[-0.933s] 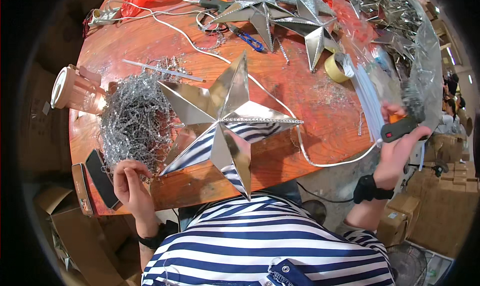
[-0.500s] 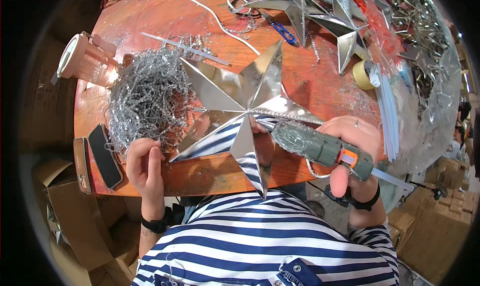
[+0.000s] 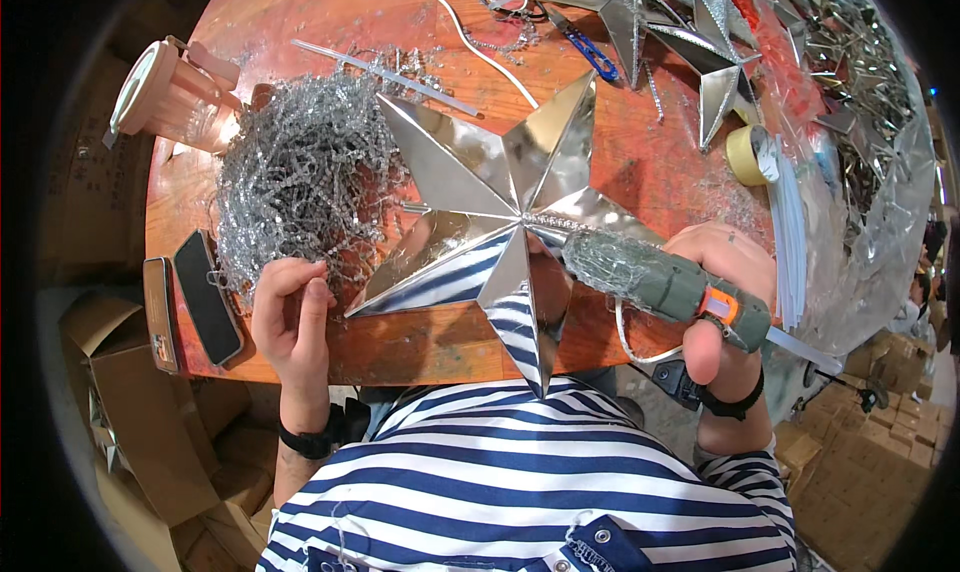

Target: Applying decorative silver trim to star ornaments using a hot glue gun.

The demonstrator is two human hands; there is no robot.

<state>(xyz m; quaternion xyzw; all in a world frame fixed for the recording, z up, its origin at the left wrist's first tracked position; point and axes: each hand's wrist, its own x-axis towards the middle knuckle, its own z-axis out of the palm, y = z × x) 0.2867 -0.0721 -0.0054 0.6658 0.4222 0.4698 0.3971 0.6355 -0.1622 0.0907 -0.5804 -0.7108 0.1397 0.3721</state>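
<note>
Nearest: striped blue/white shirt at bottom edge, both forearms w/ dark wristbands.

Right hand clenched round a grey-green glue gun w/ orange trigger, nozzle end pointing at the centre of the big silver star; white cord loops under the gun. Left hand sits at the near edge of the silver tinsel pile, fingertips pinched on a few strands – loose pinch, not a fist.

Star lies flat on the orange-brown table, middle of the view, just beside the tinsel on its left; one point hangs past the table's near edge toward the shirt, mirroring the stripes.

Left of the left hand: two phones, one black, one w/ brownish case, at the table edge. Below left: open brown cardboard boxes on the floor. Lower right: stacked brown cartons, small, print unreadable.

Further: pinkish lidded cup far left corner; clear glue stick lying beyond the tinsel; yellowish tape roll right side. Far back: more silver stars, blue-handled tool, clear plastic bag of silver pieces along the right rim, red wrap beside it.
</note>
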